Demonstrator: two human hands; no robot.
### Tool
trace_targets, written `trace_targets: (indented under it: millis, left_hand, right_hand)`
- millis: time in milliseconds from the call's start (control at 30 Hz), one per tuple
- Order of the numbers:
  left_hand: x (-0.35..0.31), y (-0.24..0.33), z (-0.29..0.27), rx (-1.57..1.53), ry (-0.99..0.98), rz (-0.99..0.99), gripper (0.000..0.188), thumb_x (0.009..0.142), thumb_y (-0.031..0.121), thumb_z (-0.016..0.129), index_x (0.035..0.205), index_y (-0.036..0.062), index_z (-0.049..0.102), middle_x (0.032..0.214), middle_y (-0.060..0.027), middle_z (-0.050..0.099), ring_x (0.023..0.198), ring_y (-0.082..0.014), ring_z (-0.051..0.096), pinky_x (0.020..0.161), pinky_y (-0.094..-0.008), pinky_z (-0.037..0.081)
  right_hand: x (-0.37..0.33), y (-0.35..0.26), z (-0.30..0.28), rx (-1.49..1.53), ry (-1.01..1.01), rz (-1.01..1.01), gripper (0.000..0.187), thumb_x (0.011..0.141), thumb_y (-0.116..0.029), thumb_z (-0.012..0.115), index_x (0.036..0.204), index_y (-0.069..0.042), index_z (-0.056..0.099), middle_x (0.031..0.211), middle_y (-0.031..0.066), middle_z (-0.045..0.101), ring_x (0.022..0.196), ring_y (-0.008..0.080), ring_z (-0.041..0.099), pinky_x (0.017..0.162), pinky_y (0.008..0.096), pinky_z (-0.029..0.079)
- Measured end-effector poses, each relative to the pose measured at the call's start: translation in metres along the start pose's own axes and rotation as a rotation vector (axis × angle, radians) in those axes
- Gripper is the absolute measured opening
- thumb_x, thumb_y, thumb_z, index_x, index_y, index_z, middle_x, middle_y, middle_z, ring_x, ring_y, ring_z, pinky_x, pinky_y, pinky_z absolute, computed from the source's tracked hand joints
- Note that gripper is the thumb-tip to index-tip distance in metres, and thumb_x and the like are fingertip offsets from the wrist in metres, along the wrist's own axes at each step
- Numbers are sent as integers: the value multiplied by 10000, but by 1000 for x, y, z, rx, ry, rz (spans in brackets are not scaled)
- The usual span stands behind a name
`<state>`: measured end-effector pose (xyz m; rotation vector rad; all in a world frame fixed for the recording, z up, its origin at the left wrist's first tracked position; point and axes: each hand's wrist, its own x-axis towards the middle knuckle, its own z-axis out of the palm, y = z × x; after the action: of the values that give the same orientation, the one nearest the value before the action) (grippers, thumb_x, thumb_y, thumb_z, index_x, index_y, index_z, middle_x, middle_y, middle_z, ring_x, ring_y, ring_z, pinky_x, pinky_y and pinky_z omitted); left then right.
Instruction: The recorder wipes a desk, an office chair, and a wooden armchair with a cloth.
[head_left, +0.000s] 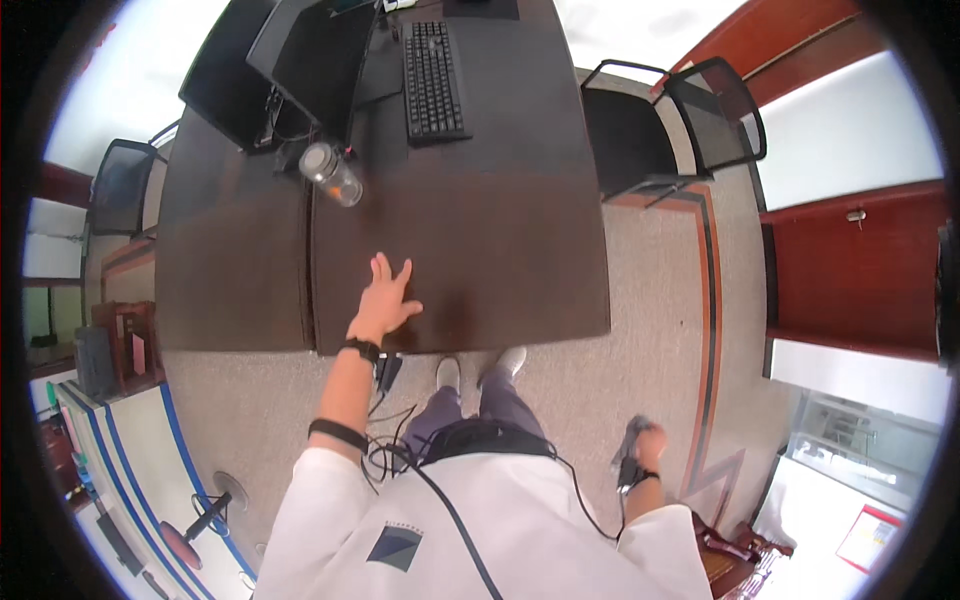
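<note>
My left hand [385, 302] reaches over the near part of the dark brown table [480, 240], fingers spread and holding nothing. Whether its fingertips touch the tabletop is hard to judge. Beyond it, a clear bottle with a silver lid [330, 174] stands near the seam between two tabletops. Off to the right, away from the table, my right hand [651, 441] hangs low by my side, closed on a grey cloth [632, 440]. Most of the cloth's shape is lost in small, blurred folds.
A black keyboard [434, 82] and monitors [315, 65] with cables occupy the far tabletop. A black mesh chair [640, 130] stands at the table's right side, another chair [122, 188] at its left. Black cables [450, 505] hang across my front. A red-brown door [855, 270] is at right.
</note>
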<state>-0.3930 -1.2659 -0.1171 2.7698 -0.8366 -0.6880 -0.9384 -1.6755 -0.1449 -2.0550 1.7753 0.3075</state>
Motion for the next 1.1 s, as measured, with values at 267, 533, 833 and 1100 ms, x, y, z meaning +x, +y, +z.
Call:
trace_targets:
  millis: [267,533,833,1100]
  left_hand:
    - [-92,-53,-8,-425,375,34,227,971,224,651,1099,55,732,1115,-145,714,1054,-359,668,953,-440,526]
    - [-452,-231,130,-434,492,-795,346,1051,331,562,1103,12,684,883,-99,710,780,-182,665,695,-356,529]
    - [-730,-187,223,-702,222,-1370,200,953,65,544,1066,24,703,700,-105,692,609,-183,689,498,-325,548]
    - [-622,-136,152,-580,334,-928,428,793,-109,521,1107,92,732,904,-146,756,746,-236,754,662,-333,601]
  right_hand:
    - [11,-174,22,641,-153,-105,464,898,-152,674,1332,-142,512,1031,99,683,924,225,675,657,392,577]
    - [-63,-301,150,451,67,-412,449,830,-140,686,1219,-14,502,1136,250,632,1013,408,647,901,479,511]
    - [-278,-413,272,452,-318,-1039,409,847,-96,697,1215,-7,543,1181,219,607,1132,425,603,963,494,486]
    - [-326,-488,276,-31,-497,-1266,393,884,-125,655,1249,-46,533,1255,228,614,983,446,707,847,546,574]
